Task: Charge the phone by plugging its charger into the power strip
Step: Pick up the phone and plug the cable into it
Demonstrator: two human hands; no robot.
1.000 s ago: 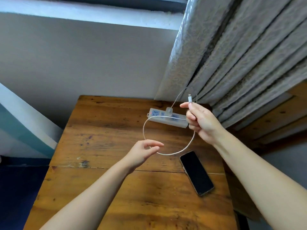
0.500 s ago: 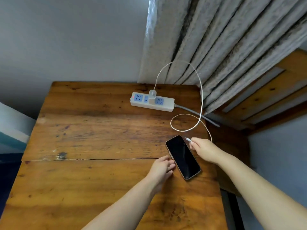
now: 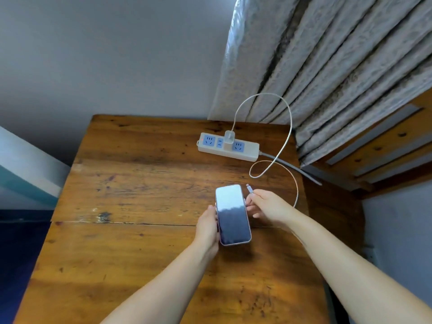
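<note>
Phone-charging setup, pretty much at the fiddly bit. The slim glossy black-screened smartphone (image 3: 232, 215) is lifted just off the worn brown wooden tabletop (image 3: 140, 183), with the left hand (image 3: 207, 226) curled around its left edge and pinching it by the sides. The right hand (image 3: 266, 206) sits just beside the phone's right edge, thumb and forefinger pressed together on the thin white charging cable (image 3: 286, 127) right behind its small metal connector tip (image 3: 249, 188), which pokes up past the phone's top right corner and isn't in any port yet.

At the back of the tabletop, the small white cube charger (image 3: 229, 137) is already seated in the white power strip with blue sockets (image 3: 228, 147), and the cable loops up in front of the grey patterned curtain (image 3: 327, 66) and back down to the right hand.

My take on handling: the phone looks light but slick, glass front, so gripping the side rails is smarter than touching the screen, and a drop would hurt. The cable is floppy with a bit of spring, so it won't push itself anywhere. Pinching the stiff plug end is the way to steer it. I can't see the port from here, so the phone probably needs turning first.
</note>
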